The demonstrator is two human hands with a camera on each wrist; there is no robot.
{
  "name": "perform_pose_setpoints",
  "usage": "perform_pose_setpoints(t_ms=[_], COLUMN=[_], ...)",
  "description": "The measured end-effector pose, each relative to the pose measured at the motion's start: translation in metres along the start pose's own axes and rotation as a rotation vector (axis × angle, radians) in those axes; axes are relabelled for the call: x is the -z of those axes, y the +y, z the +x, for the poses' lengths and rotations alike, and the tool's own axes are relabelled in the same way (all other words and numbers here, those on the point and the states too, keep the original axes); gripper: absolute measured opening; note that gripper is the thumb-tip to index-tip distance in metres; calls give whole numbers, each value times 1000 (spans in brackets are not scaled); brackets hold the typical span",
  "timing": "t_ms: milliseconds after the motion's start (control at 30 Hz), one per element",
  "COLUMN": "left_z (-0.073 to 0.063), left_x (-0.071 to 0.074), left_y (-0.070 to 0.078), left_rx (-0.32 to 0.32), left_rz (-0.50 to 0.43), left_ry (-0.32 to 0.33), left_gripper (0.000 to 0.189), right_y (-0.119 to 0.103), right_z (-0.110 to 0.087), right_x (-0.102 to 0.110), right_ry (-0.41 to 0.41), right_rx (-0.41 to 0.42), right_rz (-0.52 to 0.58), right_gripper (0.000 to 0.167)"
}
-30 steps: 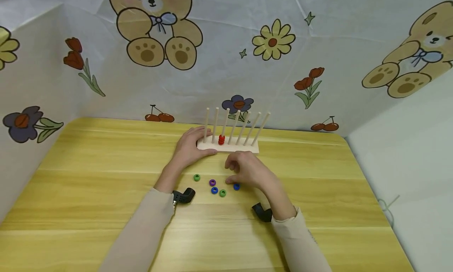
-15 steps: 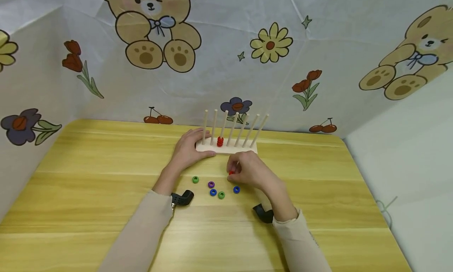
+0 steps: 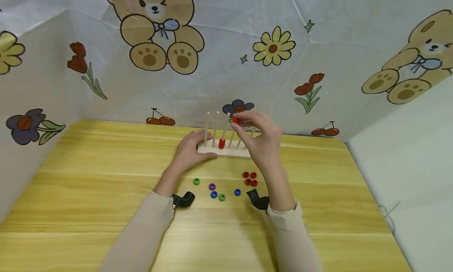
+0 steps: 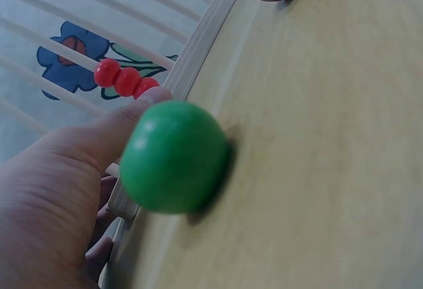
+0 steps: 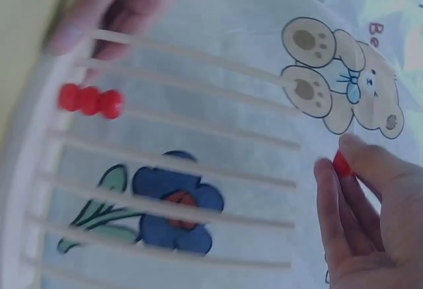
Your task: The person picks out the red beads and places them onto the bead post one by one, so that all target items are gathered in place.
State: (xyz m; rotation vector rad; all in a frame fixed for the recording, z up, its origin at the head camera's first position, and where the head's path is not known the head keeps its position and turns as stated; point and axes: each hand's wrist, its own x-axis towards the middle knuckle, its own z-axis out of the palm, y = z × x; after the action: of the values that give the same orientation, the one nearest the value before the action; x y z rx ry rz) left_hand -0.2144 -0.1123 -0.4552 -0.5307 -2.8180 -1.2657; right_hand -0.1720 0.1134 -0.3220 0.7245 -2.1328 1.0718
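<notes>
My left hand holds the left end of a wooden peg rack, thumb along the front of its base and fingers behind. Three red beads are stacked at the bottom of the third peg from the left. Between thumb and fingertips, my right hand pinches another red bead. That bead is up at the height of the peg tops, just right of the third peg in the head view. The right hand hides parts of the right-hand pegs there.
Several loose red beads lie below the right hand on the wooden table. Nearby are two green beads, two blue beads and a purple bead. A patterned cloth hangs behind the rack.
My right hand has picked up a red bead from the table and raised it to the peg tops, uncovering the loose red beads. The left hand has stayed on the rack.
</notes>
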Motion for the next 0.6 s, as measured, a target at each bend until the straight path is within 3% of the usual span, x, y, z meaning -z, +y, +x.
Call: perform_pose_setpoints(t_ms=[233,600], left_z=[1,-1], left_x=[-4,-2], left_y=[-1,-2], left_rx=[-7,-5], left_rz=[13,19], left_ry=[2,3], left_gripper=[71,71], right_y=[6,15], right_z=[13,12], right_x=[-18,-31], right_ry=[110,72], right_rx=[42,16], right_rz=[-69,-113], right_gripper=[19,18])
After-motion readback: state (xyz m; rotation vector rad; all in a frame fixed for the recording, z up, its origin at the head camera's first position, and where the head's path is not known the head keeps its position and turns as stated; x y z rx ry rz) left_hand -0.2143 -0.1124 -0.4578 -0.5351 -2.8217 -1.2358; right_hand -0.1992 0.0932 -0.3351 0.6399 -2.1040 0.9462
